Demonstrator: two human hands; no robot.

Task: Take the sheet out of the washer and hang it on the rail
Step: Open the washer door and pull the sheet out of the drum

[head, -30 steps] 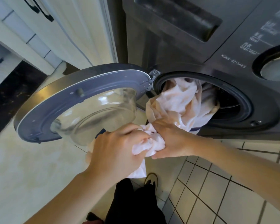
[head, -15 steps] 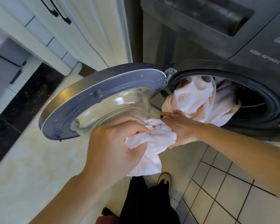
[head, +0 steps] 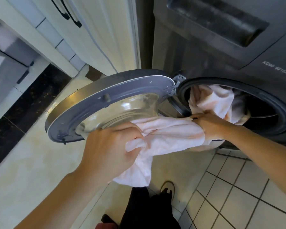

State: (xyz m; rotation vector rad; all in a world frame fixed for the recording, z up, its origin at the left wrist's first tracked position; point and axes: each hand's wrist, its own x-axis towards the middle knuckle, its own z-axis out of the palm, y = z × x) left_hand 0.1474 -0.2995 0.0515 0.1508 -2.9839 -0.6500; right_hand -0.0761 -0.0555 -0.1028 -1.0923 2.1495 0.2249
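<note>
The pale pink, crumpled cotton sheet (head: 168, 134) is partway out of the dark grey front-loading washer (head: 205, 55). One bunch fills the round drum mouth (head: 262, 111) at three o'clock in the view. A stretched band runs from there toward the centre, and a loose tail hangs toward six o'clock, above the person's black trouser leg (head: 139, 209) and light shoe (head: 168, 187).

The left hand (head: 109, 151), at about seven o'clock of centre, is clenched around a wad of the fabric. The right hand (head: 210, 124), at the lower lip of the drum mouth, grasps the band of sheet with curled fingers. The round, glass-bowled washer door (head: 92, 109) stands wide open at nine o'clock of the mouth, just behind the left hand. White panelled cupboards (head: 92, 30) rise at eleven o'clock. No rail is in view.

The step in hand looks like the hand-over-hand haul out of the drum. The task seems early, with a good part of the cloth inside and nothing hung.

The next move probably calls for the left hand to draw its wad toward seven o'clock. The right hand would then let go and reach back into the drum at three o'clock for a fresh hold. The hanging tail is low enough that it may need gathering to stay off the cream tiled floor (head: 238, 187). The metal door hinge (head: 177, 80), at ten o'clock of the mouth, is a likely snag.
</note>
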